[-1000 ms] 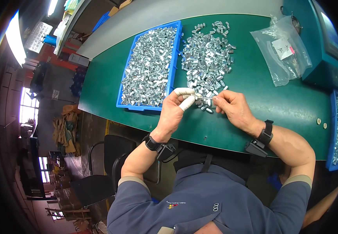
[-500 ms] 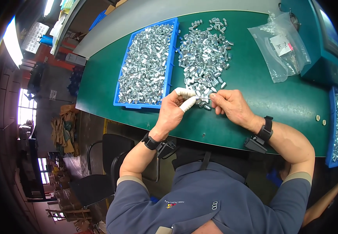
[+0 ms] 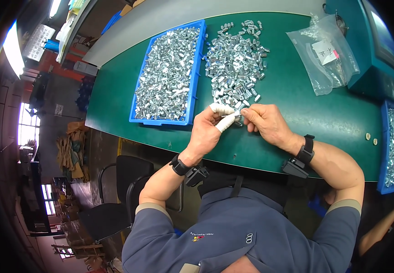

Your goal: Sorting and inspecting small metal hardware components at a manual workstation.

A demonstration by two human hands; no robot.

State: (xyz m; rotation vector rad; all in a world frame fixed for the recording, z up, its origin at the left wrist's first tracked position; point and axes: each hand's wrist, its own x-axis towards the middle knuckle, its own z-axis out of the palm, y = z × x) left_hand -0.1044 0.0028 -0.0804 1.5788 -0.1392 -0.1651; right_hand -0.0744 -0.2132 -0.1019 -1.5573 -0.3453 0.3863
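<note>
Over the near edge of the metal pile, my left hand (image 3: 206, 134) and my right hand (image 3: 270, 123) meet fingertip to fingertip. White tape wraps the thumb and index finger of my left hand, which pinch a small silver metal nut (image 3: 237, 114), long in shape and mostly covered. My right thumb and forefinger are closed at its right end on what looks like a thin metal rod, now mostly hidden by the fingers. Loose silver nuts (image 3: 238, 68) lie heaped just beyond my hands, many of them long and hexagonal.
Left of the heap stands a blue tray (image 3: 196, 73) full of similar nuts. A clear plastic bag (image 3: 317, 68) with a label lies at the far right, beside a teal machine (image 3: 374, 68). Another blue bin (image 3: 385, 150) of metal parts is at the right edge. Behind me is a black chair (image 3: 133, 175).
My left hand has moved right and closed up to my right hand. The thin rod seen between the fingertips before is now mostly covered. The whole view has shifted slightly.
</note>
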